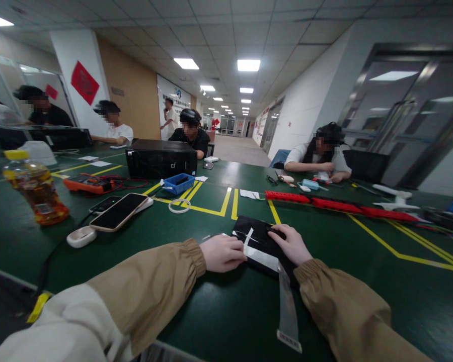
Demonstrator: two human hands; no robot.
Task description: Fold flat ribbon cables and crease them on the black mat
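Green worktop in an open office, two hands at a black pad.
Grey strip runs from 6 o'clock onto the pad. Left hand is curled at its 9 o'clock edge, grip unclear. Right hand lies flat on top, grasping nothing. Phone sits at 10 o'clock, red bar at 1 o'clock.

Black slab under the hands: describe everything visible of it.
The black slab is flat, thin, dark and slightly glossy, lying on the green table beside a yellow line. A pale grey strip crosses it and trails off its near edge toward the camera. The left hand rests curled at its left edge; the right hand lies flat on top.
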